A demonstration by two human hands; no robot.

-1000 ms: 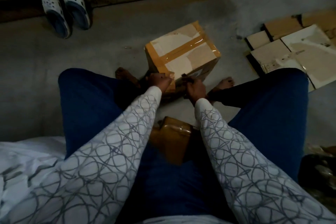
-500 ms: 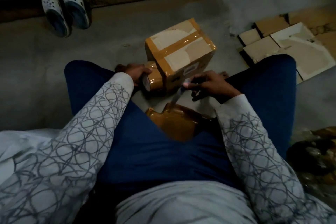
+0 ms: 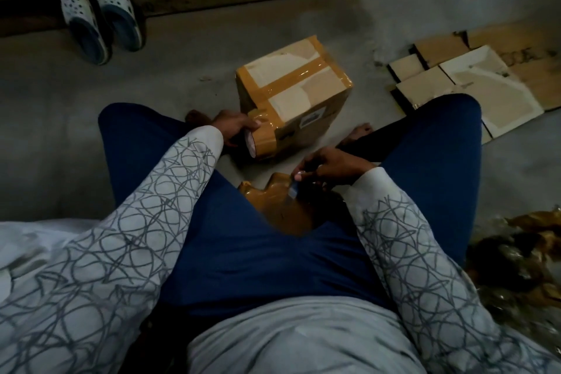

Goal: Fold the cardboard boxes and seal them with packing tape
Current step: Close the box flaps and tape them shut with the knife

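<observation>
**Head view.** A taped cardboard box is shown standing on the floor, between the seated person's feet. The box is judged light and stiff, though easily dented at its panels. It is best taken by two opposite edges or corners rather than by the glossy tape bands, which are likely slippery. A tape roll is held against the near left corner of the box, and the left hand is gripped around it, so this hand sits just beside the box. The right hand is seen nearer than the box and clear of it, its fingers pinched on a small bluish tool, probably a cutter. A brown taped bundle lies on the near side of the box, close to that hand. Flattened cardboard lies to the right of the box, well apart. A pair of clogs stands beyond the box, to its left.
</observation>
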